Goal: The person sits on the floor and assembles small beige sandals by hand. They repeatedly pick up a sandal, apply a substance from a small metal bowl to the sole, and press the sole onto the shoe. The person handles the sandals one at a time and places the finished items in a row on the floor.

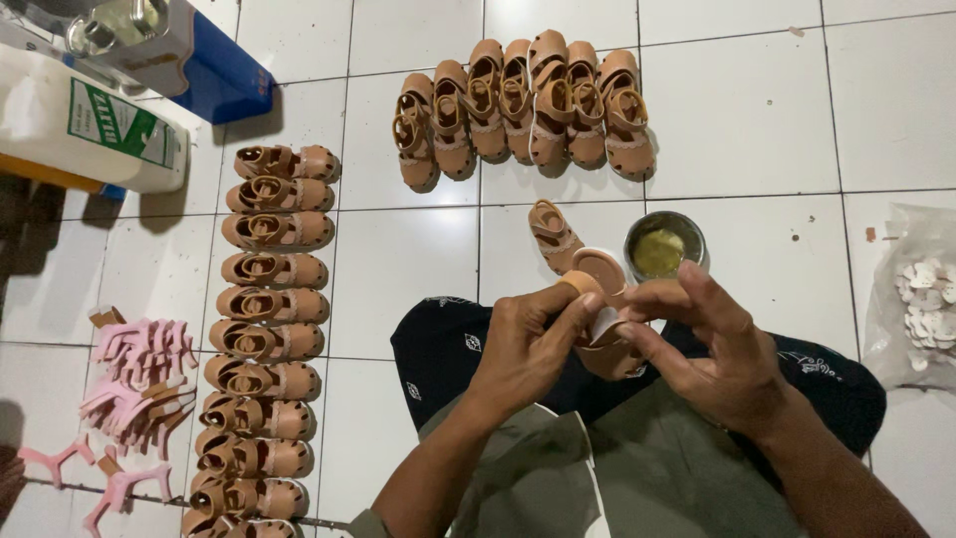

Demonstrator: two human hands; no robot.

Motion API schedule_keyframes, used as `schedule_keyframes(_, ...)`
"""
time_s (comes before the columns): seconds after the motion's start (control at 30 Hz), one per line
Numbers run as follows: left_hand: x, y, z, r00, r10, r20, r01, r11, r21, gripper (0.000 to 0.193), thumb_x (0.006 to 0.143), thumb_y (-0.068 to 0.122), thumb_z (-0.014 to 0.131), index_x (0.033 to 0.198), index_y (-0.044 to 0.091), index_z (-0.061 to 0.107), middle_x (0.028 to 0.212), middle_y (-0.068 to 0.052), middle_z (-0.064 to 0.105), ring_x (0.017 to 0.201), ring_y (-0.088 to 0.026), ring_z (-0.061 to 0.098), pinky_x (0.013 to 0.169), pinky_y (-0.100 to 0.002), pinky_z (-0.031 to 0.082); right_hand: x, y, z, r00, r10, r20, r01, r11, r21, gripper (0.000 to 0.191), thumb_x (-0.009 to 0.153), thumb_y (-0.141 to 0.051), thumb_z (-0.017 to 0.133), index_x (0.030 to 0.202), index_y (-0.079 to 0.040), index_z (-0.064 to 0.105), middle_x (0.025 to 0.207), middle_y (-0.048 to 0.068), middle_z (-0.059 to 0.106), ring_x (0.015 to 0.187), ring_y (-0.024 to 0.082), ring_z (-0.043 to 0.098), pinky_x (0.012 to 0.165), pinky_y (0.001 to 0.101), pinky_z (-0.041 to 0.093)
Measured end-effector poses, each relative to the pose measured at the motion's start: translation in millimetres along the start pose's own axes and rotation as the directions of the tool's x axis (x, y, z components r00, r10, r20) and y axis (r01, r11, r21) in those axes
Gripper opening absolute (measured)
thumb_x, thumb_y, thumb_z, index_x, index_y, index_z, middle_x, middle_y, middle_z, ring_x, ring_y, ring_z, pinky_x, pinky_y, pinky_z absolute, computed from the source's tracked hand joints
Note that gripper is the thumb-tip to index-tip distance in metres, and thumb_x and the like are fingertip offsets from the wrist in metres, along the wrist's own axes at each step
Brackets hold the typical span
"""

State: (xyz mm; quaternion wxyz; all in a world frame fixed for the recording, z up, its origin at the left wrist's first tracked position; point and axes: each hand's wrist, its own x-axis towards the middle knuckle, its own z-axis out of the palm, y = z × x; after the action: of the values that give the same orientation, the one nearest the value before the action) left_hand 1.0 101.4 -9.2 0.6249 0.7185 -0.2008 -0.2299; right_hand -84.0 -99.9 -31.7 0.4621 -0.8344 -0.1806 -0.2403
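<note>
Both hands on one tan shoe [609,339] over the lap, sole up.

L hand [528,344] curled round the shoe's left side, thumb & fingertips pinching it near the heel end; R hand [707,344] cups it from the right, fingers bent, index across the top. Small tin [665,244] w/ yellowish paste on the floor just beyond the hands, a lone shoe [553,234] beside it. Row of shoes [269,339] down the left, another batch [523,105] top centre. Pink parts [139,384] far left, bag of white pieces [921,294] far right, white jug [85,125] top left.
</note>
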Motion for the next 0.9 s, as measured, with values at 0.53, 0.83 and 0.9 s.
schedule_keyframes(0.53, 0, -1, 4, 1.0, 0.029, 0.004, -0.029, 0.999, 0.035, 0.03, 0.106, 0.025, 0.06, 0.098, 0.001, 0.076, 0.068, 0.0, 0.066, 0.062, -0.002, 0.057, 0.052, -0.022, 0.045, 3, 0, 4, 1.0, 0.004, 0.021, -0.002, 0.995, -0.104, 0.1, 0.088, 0.001, 0.077, 0.163, -0.017, 0.012, 0.129, 0.024, 0.064, 0.11, 0.025, 0.074, 0.091, 0.0364, 0.064)
schedule_keyframes(0.83, 0, -17, -4, 0.998, 0.017, 0.065, 0.004, 0.949, -0.314, 0.034, 0.11, 0.028, 0.059, 0.092, 0.001, 0.069, 0.072, 0.003, 0.058, 0.056, -0.002, 0.046, 0.047, -0.022, 0.035, -4, 7, 9, 0.901, 0.431, -0.044, -0.33, 0.751, 0.572, 0.108, 0.093, -0.046, 0.073, 0.168, -0.015, 0.001, 0.15, 0.019, 0.047, 0.137, 0.027, 0.057, 0.103, 0.0457, 0.058)
schedule_keyframes(0.9, 0, -17, -3, 0.997, -0.013, 0.081, 0.042, 0.929, -0.368, 0.034, 0.108, 0.03, 0.058, 0.095, 0.001, 0.07, 0.071, 0.003, 0.06, 0.05, -0.001, 0.048, 0.043, -0.021, 0.036, -6, 7, 18, 0.822, 0.551, 0.146, -0.419, 0.411, 0.81, 0.107, 0.096, -0.053, 0.066, 0.168, -0.014, -0.002, 0.156, 0.023, 0.041, 0.136, 0.031, 0.056, 0.1, 0.0468, 0.058)
